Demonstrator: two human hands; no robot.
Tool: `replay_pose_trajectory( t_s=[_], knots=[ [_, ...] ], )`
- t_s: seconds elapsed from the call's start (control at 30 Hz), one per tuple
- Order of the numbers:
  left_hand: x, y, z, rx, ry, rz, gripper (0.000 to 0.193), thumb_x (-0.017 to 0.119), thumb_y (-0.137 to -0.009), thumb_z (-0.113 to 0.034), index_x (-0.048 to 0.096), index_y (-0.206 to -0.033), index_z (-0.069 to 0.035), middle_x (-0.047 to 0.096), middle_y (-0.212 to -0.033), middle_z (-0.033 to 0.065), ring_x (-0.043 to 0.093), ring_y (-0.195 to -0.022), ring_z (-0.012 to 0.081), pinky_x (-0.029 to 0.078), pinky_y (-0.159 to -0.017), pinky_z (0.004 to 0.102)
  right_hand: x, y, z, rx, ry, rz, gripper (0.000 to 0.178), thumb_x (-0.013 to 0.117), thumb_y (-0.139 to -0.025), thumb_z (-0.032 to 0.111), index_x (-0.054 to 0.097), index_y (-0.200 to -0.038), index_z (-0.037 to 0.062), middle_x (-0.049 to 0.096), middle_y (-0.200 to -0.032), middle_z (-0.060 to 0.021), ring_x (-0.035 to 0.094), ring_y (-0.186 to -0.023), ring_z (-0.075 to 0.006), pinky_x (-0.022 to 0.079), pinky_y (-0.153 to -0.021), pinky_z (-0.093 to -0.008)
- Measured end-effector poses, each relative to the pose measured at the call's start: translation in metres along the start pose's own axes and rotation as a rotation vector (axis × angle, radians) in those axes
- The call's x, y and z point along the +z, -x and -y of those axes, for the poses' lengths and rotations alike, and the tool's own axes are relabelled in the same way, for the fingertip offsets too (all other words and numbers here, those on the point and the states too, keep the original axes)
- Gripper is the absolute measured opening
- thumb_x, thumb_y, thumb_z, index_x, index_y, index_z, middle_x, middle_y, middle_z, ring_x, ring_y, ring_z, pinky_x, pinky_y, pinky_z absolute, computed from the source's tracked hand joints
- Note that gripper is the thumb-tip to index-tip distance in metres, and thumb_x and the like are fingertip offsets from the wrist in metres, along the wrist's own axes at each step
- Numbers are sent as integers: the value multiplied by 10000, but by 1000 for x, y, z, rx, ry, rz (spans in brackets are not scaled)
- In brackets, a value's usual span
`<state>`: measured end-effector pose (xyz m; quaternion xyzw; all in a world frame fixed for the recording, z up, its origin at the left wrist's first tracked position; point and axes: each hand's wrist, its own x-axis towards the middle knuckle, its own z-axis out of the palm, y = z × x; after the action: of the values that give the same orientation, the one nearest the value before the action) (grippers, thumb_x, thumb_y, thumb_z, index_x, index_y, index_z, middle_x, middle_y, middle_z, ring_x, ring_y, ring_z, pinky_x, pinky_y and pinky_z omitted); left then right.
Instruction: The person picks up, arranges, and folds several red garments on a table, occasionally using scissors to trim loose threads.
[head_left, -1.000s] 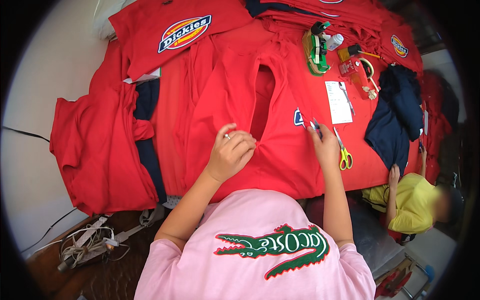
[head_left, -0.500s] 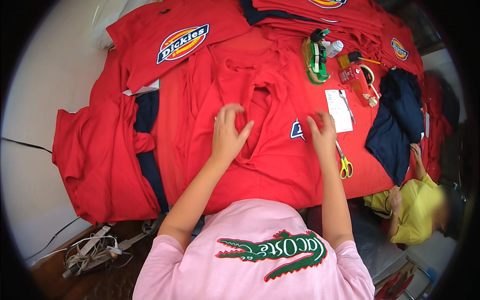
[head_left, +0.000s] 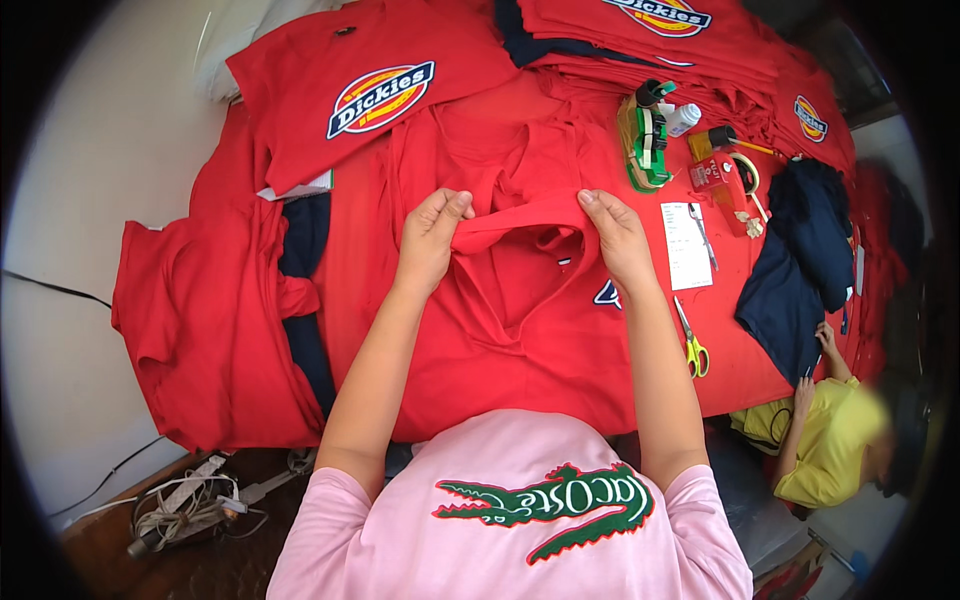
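A red T-shirt (head_left: pixel 530 370) lies in front of me with its neck opening toward me. Between my two hands its ribbed collar is lifted and stretched in a band. My left hand (head_left: pixel 432 232) pinches the collar's left end between thumb and fingers. At the other end my right hand (head_left: pixel 615 232) has the collar in the same kind of pinch. A small pale label shows inside the neck opening. Part of a printed badge peeks out beside my right wrist.
Yellow-handled scissors (head_left: pixel 692 345), a paper slip (head_left: pixel 686 245), a green tape dispenser (head_left: pixel 645 140) and a red tape holder (head_left: pixel 722 185) lie at right. Folded red shirts (head_left: pixel 200 330) lie left, others (head_left: pixel 650 30) at the back. A person in yellow (head_left: pixel 835 430) handles dark cloth (head_left: pixel 790 270).
Both hands, earlier open and apart above the shirt, have closed on its collar. The collar is now raised and pulled taut between them. The view has shifted slightly.
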<state>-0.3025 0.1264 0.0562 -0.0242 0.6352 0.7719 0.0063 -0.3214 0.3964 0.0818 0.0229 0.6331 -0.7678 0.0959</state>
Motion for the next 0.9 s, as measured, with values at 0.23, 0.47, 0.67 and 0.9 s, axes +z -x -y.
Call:
replay_pose_trajectory(
  t_s=[0.23, 0.47, 0.67, 0.9],
  knots=[
    [3, 17, -30, 95, 51, -75, 286, 639, -1110, -277, 668, -913, -73, 638, -889, -22, 547, -853, 51, 448, -814, 230, 13, 24, 16, -104, 3, 33, 256, 628, -1115, 236, 739, -1111, 5, 696, -1018, 58, 579, -979, -31, 476, -908, -221],
    [8, 32, -44, 136, 24, -73, 283, 632, -1113, -262, 684, -930, -53, 664, -883, -18, 568, -842, 51, 465, -806, 229, 14, 46, 29, -135, 61, -3, 222, 654, -1097, 203, 729, -1069, -5, 675, -985, 66, 569, -963, -35, 468, -888, -223],
    [-22, 70, -51, 116, -85, 36, 301, 652, -1096, -268, 707, -926, -25, 689, -873, 0, 572, -817, 67, 472, -796, 245, 12, 102, 40, -297, 367, 222, 179, 807, -938, 125, 753, -1015, -28, 697, -1003, -71, 643, -1037, -181, 504, -946, -331],
    [-92, 173, 13, -88, -553, -73, 287, 677, -1071, -275, 739, -971, -13, 724, -839, 21, 641, -786, 75, 489, -702, 242, -14, 193, -22, 290, 768, 750, 256, 763, -980, 186, 796, -1181, 32, 801, -1101, -114, 743, -1045, -225, 563, -956, -355]
  ],
)
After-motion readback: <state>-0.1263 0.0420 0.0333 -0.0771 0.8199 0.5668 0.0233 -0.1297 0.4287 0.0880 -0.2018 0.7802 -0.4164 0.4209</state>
